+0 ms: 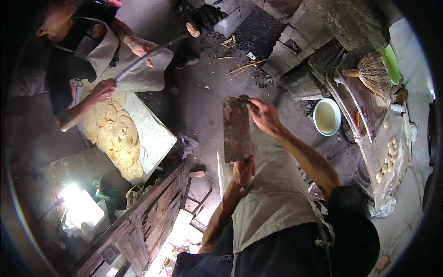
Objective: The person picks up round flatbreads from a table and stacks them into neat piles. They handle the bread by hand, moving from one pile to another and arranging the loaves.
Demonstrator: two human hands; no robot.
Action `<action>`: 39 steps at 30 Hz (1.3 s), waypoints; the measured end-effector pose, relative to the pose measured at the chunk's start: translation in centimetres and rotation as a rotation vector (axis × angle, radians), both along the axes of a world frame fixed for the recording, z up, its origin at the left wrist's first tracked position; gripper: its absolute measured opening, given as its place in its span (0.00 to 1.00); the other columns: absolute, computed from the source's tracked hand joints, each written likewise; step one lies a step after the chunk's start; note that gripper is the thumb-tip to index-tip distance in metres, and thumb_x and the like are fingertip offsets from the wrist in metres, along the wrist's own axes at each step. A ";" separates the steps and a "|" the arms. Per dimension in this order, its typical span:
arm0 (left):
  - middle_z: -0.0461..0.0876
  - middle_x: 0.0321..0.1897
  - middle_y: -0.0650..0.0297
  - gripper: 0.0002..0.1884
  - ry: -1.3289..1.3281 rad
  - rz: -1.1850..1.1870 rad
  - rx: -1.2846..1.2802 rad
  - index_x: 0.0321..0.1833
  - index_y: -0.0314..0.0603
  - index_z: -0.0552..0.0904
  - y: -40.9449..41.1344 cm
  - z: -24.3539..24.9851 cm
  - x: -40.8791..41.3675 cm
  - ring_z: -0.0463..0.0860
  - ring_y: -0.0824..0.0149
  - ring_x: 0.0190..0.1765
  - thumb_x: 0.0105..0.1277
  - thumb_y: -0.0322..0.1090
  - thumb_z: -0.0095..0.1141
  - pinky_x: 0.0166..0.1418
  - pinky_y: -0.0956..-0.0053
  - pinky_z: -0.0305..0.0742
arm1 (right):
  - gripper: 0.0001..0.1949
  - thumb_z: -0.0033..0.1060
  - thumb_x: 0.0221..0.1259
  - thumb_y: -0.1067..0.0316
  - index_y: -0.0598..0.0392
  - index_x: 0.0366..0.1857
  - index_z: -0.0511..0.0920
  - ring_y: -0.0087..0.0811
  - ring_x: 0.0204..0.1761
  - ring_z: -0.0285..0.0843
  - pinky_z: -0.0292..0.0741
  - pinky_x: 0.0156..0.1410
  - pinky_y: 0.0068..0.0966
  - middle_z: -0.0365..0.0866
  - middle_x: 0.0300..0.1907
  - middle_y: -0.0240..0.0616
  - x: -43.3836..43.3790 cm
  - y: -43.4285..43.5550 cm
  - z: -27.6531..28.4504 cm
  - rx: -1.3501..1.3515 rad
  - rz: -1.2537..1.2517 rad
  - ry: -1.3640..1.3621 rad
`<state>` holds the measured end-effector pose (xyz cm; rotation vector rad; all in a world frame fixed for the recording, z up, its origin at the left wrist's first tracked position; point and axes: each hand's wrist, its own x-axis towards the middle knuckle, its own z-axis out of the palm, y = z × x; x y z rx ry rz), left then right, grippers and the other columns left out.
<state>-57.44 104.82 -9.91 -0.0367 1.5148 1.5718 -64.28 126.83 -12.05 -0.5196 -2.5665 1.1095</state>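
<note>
In front of my apron (266,204) I hold a worn, dark rectangular plate (237,130); whether it is wood or metal I cannot tell. My left hand (244,172) grips its lower end, the one nearer my body. My right hand (264,114) is at the far right corner, fingers closed by a small dark piece whose kind is unclear. To the right, a pale blue bowl (327,116) contains cloudy yellowish liquid.
At left, a co-worker (100,52) grips a long rod (138,64) beside stacked flatbreads (119,135) on a white board (152,138). A straw brush (373,74) and small pale dough pieces (387,159) lie right. A bright lamp (78,204) glows beyond a wooden partition (145,221).
</note>
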 end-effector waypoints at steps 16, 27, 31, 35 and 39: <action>0.66 0.11 0.66 0.20 0.136 -0.307 -0.167 0.19 0.43 0.68 -0.5 -5.1 5.4 0.69 0.69 0.14 0.73 0.37 0.48 0.19 0.70 0.63 | 0.14 0.55 0.73 0.58 0.59 0.39 0.82 0.47 0.25 0.83 0.74 0.32 0.46 0.79 0.22 0.52 9.5 -1.0 3.3 -0.367 -0.150 -0.154; 0.70 0.09 0.64 0.25 0.092 -0.420 -0.281 0.14 0.42 0.70 3.5 -1.9 9.9 0.71 0.67 0.14 0.72 0.44 0.49 0.22 0.68 0.65 | 0.14 0.59 0.68 0.59 0.54 0.49 0.84 0.56 0.36 0.85 0.79 0.40 0.47 0.85 0.33 0.56 17.5 -0.1 2.6 -0.478 -0.262 -0.161; 0.69 0.09 0.66 0.26 0.223 -0.528 -0.375 0.13 0.48 0.69 2.2 -4.8 12.8 0.70 0.71 0.14 0.73 0.47 0.49 0.21 0.67 0.66 | 0.13 0.61 0.70 0.62 0.54 0.52 0.85 0.27 0.24 0.73 0.72 0.32 0.34 0.78 0.21 0.40 19.3 2.6 0.9 -0.536 -0.463 0.000; 0.69 0.11 0.67 0.25 0.049 -0.469 -0.313 0.16 0.45 0.69 5.2 -1.9 12.8 0.71 0.71 0.15 0.74 0.46 0.52 0.22 0.68 0.67 | 0.14 0.64 0.70 0.61 0.53 0.53 0.85 0.34 0.25 0.80 0.76 0.33 0.33 0.87 0.29 0.45 24.8 -1.6 1.0 -0.281 -0.429 0.079; 0.71 0.13 0.65 0.23 0.051 -0.640 -0.221 0.20 0.44 0.71 3.6 -5.0 10.7 0.73 0.69 0.17 0.75 0.45 0.54 0.24 0.68 0.69 | 0.15 0.64 0.65 0.62 0.48 0.54 0.84 0.50 0.37 0.87 0.81 0.42 0.43 0.87 0.38 0.51 23.3 1.6 1.6 -0.574 -0.523 -0.145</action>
